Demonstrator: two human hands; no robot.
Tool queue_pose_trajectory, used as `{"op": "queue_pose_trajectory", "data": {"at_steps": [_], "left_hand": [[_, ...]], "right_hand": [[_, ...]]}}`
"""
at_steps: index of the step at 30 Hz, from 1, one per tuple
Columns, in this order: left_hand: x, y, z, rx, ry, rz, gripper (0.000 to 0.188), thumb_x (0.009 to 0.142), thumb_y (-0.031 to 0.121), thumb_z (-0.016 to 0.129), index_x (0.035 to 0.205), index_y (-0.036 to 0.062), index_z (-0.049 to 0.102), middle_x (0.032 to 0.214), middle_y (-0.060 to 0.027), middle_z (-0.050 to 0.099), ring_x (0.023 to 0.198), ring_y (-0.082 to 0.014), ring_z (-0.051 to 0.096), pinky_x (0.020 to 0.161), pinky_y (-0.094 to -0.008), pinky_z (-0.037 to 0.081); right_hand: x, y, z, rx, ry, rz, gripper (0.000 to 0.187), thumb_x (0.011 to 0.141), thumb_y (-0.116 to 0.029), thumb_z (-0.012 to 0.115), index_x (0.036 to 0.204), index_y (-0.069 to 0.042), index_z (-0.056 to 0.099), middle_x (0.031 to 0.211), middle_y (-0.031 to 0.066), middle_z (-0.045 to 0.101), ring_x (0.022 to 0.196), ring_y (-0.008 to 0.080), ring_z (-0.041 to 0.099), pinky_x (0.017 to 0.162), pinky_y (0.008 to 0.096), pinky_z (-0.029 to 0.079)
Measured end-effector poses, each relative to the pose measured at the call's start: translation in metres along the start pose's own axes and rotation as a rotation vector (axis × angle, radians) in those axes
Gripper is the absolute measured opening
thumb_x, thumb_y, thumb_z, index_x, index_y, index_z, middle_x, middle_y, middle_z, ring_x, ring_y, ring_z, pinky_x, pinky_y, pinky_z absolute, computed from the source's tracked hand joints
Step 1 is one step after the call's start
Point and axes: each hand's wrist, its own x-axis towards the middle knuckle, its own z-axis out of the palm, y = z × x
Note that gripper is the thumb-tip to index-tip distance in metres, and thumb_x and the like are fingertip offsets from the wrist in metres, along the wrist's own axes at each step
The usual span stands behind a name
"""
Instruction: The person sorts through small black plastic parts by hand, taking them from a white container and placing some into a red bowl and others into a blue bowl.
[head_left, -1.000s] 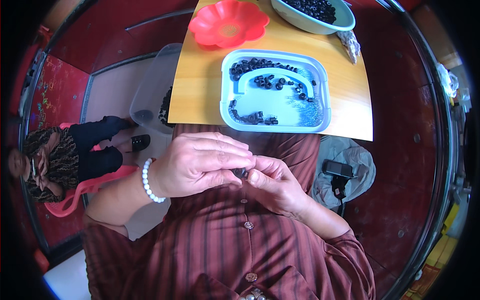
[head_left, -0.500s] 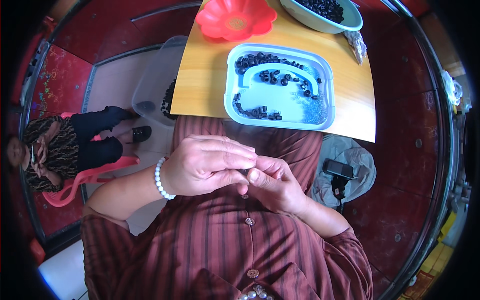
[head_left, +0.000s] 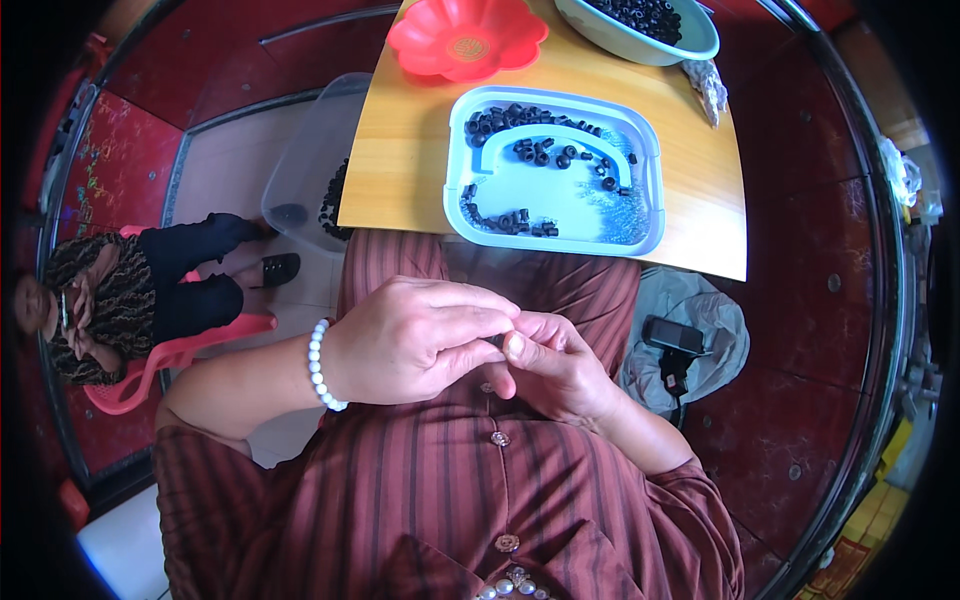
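My left hand (head_left: 415, 335), with a white bead bracelet (head_left: 318, 365) on its wrist, meets my right hand (head_left: 560, 365) in front of my chest. Both are closed, fingertips pressed together around a small black part (head_left: 494, 341). Only a dark sliver of it shows between the fingers, so its exact kind is hidden. Beyond my hands, on the table, a white tray (head_left: 590, 246) holds several small black cylindrical parts (head_left: 510, 122) along its back and front left. Tiny clear grains (head_left: 625, 215) are scattered at its right side.
A red flower-shaped bowl (head_left: 420, 45) and a pale green basin (head_left: 600, 35) of black parts stand farther back on the wooden table (head_left: 400, 150). A clear tub (head_left: 300, 150) is left of it. A seated person (head_left: 120, 290) is at the left; a plastic bag (head_left: 725, 345) with a black device lies right.
Both hands stay together at nearly the same place. My fingers have shifted slightly around the small part. The view has moved a little, so the table appears slightly farther left.
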Motion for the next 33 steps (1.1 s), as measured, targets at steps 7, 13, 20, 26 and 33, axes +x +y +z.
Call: {"op": "queue_pose_trajectory", "data": {"at_steps": [7,13,20,26,33], "left_hand": [[-0.005,-0.003,0.004,-0.190,-0.026,-0.266,0.028,0.078,0.002,0.071,0.105,-0.0003,0.065,0.100,-0.0146,0.068,0.083,-0.0272,0.070,0.073,-0.0314,0.057],[-0.013,-0.006,-0.001,-0.020,-0.052,-0.157,0.031,0.079,0.010,0.071,0.108,0.0021,0.064,0.100,-0.0110,0.067,0.090,-0.0266,0.068,0.077,-0.0338,0.055],[-0.020,-0.009,0.016,-0.025,0.015,0.004,0.032,0.082,0.013,0.069,0.110,0.0037,0.059,0.107,-0.0130,0.062,0.088,-0.0295,0.065,0.075,-0.0361,0.053],[-0.030,-0.011,0.025,-0.108,0.078,0.054,0.030,0.085,0.011,0.064,0.112,0.0014,0.055,0.106,-0.0140,0.060,0.092,-0.0317,0.063,0.077,-0.0384,0.053],[-0.039,-0.014,0.030,-0.067,0.090,0.109,0.032,0.084,0.013,0.065,0.113,0.0010,0.057,0.109,-0.0141,0.061,0.095,-0.0299,0.065,0.080,-0.0371,0.054]], "right_hand": [[0.011,0.015,-0.012,0.113,0.017,0.056,0.025,0.097,-0.023,0.054,0.103,0.000,0.062,0.091,0.0034,0.060,0.082,0.0137,0.056,0.082,0.0299,0.044],[0.008,0.016,-0.008,0.202,0.004,0.057,0.025,0.092,-0.029,0.062,0.100,-0.006,0.066,0.099,0.0004,0.062,0.103,0.0156,0.055,0.106,0.0469,0.032],[0.001,0.018,-0.010,0.246,-0.053,0.089,0.027,0.092,-0.027,0.062,0.110,-0.007,0.066,0.113,0.0026,0.062,0.113,0.0166,0.052,0.108,0.0464,0.029],[-0.003,0.022,-0.014,0.212,-0.166,0.101,0.031,0.094,-0.026,0.059,0.116,-0.005,0.063,0.120,0.0045,0.059,0.116,0.0168,0.050,0.108,0.0406,0.030],[-0.006,0.032,-0.014,0.113,-0.210,0.035,0.031,0.097,-0.023,0.054,0.119,-0.001,0.060,0.119,0.0052,0.059,0.113,0.0142,0.050,0.102,0.0371,0.036]]}}
